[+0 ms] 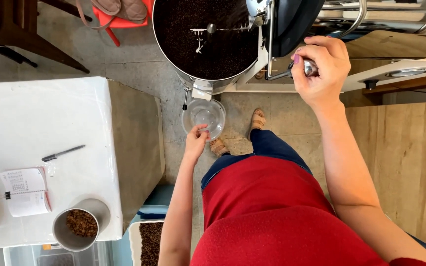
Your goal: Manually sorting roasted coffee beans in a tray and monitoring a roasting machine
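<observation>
Under the roaster's tray of dark beans (208,44), the left hand (196,140) gripped a clear bowl (204,117); the right hand (320,66) clasped a metal lever (284,74).

A clear, round plastic container (204,117) hangs mouth-up just below the steel chute of the round roasting tray; it looks empty, the grey floor showing through its see-through wall and base. It sits level, gripped at its near rim. A slim, shiny metal lever handle (286,73) juts out level from the machine's front beside the tray, its near end wrapped inside a closed fist.
</observation>
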